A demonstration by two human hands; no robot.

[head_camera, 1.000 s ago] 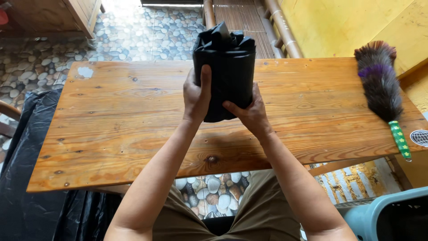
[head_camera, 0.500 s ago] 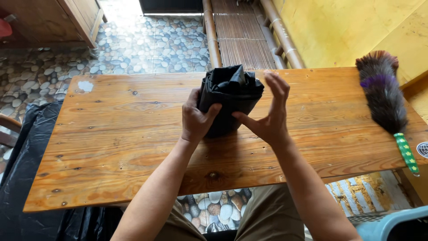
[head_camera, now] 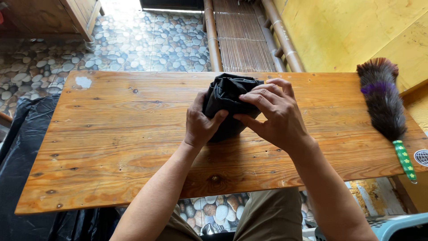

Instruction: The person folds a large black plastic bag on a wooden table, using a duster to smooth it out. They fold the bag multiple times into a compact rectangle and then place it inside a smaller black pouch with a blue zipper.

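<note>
A crumpled black plastic bag (head_camera: 226,91) sits bunched up on the middle of a wooden table (head_camera: 111,129). My left hand (head_camera: 201,124) grips its left side, thumb pressed against the front. My right hand (head_camera: 273,112) covers the bag's right and top, fingers curled over the plastic. Most of the bag's lower right part is hidden behind my right hand.
A feather duster (head_camera: 382,102) with a green patterned handle lies at the table's right end. More black plastic (head_camera: 22,134) hangs off the left side. A pebble floor, a bamboo mat (head_camera: 243,35) and a yellow wall (head_camera: 356,31) lie beyond.
The bag stood tall between both hands a second ago. It has been pushed down into a low bundle, and my right hand has come over its top.
</note>
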